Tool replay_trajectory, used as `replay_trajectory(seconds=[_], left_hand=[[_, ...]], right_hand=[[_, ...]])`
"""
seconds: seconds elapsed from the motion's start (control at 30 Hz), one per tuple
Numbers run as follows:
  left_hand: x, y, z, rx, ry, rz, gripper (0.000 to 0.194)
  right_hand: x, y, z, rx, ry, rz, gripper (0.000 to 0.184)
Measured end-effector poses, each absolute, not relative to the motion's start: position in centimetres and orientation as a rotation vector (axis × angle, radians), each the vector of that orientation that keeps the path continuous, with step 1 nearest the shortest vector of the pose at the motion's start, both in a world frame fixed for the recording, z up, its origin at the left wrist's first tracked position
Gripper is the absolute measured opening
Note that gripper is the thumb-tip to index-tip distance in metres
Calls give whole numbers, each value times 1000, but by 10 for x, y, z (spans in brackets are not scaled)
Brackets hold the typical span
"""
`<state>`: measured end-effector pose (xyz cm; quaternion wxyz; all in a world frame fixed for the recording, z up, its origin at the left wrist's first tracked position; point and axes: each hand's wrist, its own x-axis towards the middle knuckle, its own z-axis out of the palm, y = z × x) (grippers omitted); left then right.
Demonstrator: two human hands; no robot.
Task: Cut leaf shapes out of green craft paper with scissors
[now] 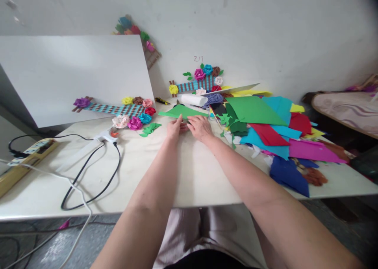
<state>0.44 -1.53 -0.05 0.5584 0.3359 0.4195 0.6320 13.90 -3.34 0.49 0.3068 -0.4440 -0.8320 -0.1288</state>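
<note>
Both my arms reach out over a white table [189, 174]. My left hand [175, 128] and my right hand [200, 127] lie side by side on the near edge of a folded green paper sheet [181, 111], fingers pressed down on it. The fingertips of both hands pinch or press the paper's fold. Just left of the hands lie small green paper leaves [150, 129] and a woven strip with paper roses [130, 111].
A heap of coloured paper sheets [274, 131] covers the table's right side. A glue gun [106, 135] with black cable lies at left, near a power strip [26, 155]. A white board [76, 76] leans against the wall. Another rose strip [201, 82] stands behind.
</note>
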Motion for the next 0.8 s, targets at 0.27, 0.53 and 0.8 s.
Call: replay_trajectory(seconds=[0.27,0.53,0.8], left_hand=[[0,-15,1,668,851,1493,9],[-2,-10,1,529,787,1598,7],[-4,-7,2,483,769,1623,6]], right_hand=[[135,-34,1,-1027,-2209,-366,32],[136,-33,3,-1168,-1859,-365,24],[141,-27,6,-1581,-1520,249,42]])
